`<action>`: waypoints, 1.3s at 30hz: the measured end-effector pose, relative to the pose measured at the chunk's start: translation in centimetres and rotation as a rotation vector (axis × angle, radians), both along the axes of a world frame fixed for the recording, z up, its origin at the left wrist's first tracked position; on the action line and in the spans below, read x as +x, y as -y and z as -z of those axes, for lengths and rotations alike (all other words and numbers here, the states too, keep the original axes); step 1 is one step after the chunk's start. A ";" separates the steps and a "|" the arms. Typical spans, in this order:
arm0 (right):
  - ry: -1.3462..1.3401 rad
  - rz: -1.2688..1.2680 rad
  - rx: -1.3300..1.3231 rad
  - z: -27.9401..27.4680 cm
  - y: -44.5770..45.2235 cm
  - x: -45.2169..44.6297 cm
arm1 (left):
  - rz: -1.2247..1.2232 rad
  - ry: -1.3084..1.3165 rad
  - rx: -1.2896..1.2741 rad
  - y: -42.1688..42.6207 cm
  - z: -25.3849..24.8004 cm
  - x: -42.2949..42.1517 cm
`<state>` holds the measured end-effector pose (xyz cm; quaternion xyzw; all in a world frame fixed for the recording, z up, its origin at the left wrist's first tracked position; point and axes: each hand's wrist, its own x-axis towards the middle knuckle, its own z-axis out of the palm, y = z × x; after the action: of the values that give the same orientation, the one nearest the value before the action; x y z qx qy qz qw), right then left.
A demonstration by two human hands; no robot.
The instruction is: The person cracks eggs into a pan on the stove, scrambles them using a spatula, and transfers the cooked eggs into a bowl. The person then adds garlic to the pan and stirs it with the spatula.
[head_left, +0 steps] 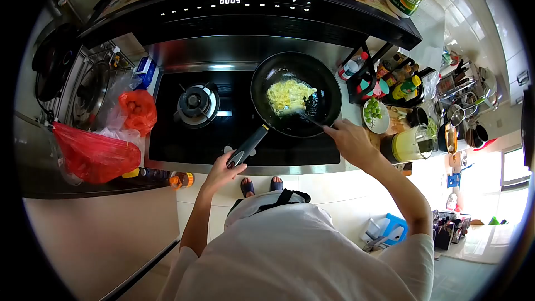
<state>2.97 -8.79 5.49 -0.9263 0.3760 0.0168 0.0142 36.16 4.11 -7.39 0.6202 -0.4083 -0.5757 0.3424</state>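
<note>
A black frying pan [326,81] sits on the right side of the stove. Yellow scrambled egg [288,96] lies in a clump in its middle, with shiny oil beside it. My left hand [223,173] is closed around the end of the pan's dark grey handle [248,146]. In my right hand [346,136], at the pan's lower right rim, is a thin dark spatula [312,119]. Its tip reaches the egg's lower edge, and the end of its blade is hard to make out.
A bare gas burner [195,103] is on the stove's left side. Red plastic bags [97,153] crowd the left counter. To the right stand a plate of chopped greens [376,116], sauce bottles [409,86] and a clear jug [409,144]. A range hood [239,22] overhangs the back.
</note>
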 end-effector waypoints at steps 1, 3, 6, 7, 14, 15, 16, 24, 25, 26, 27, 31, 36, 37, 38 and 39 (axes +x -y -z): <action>0.014 0.036 -0.038 1.0 0.7 0.9 | -0.001 0.013 -0.003 0.0 0.0 0.0; 0.036 0.114 -0.031 0.8 2.2 0.9 | 0.047 0.052 -0.027 0.0 0.5 0.4; 0.073 0.172 0.124 -1.5 5.2 -3.4 | 0.029 0.031 -0.023 -0.3 -0.1 0.5; 0.098 0.150 0.181 -2.2 6.4 -5.0 | 0.010 0.011 -0.017 -0.4 -0.4 0.4; 0.461 0.658 1.044 0.8 13.5 -5.9 | 0.015 0.002 -0.039 -0.6 0.6 0.5; 0.475 0.618 1.016 1.6 13.5 -5.1 | 0.014 0.010 -0.032 -0.7 0.2 0.5; 0.490 0.579 0.987 2.0 13.3 -3.9 | 0.013 0.018 -0.026 -0.6 -0.1 0.5; 0.367 0.141 0.539 -1.2 9.9 0.0 | 0.006 0.044 -0.019 -0.6 1.2 0.8; 0.372 0.075 0.483 -0.3 9.7 0.4 | 0.000 0.038 -0.030 -0.6 1.2 0.7; 0.292 0.091 0.428 0.6 9.3 1.2 | 0.006 0.040 -0.029 -0.6 1.0 0.6; 0.251 0.132 0.347 0.8 9.1 1.5 | 0.007 0.041 -0.029 -0.6 0.5 0.6; 0.093 0.184 0.083 -2.0 7.9 1.6 | 0.005 0.031 -0.041 -0.7 0.3 0.8; -0.081 0.072 -0.044 -5.8 3.7 -1.1 | -0.026 0.045 -0.026 -0.7 -0.7 0.3; -0.142 0.065 -0.024 -5.8 2.4 -1.2 | -0.042 0.055 -0.013 -0.8 -0.9 0.3; -0.202 0.059 -0.005 -5.6 0.9 -1.4 | -0.029 0.049 -0.016 -0.8 -0.7 0.5; -0.263 0.054 0.015 -5.4 -0.2 -1.7 | -0.015 0.042 -0.017 -0.8 -0.2 0.6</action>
<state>1.30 -8.60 10.90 -0.9056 0.3992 0.1405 -0.0279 36.77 4.86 -7.19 0.6322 -0.4158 -0.5565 0.3433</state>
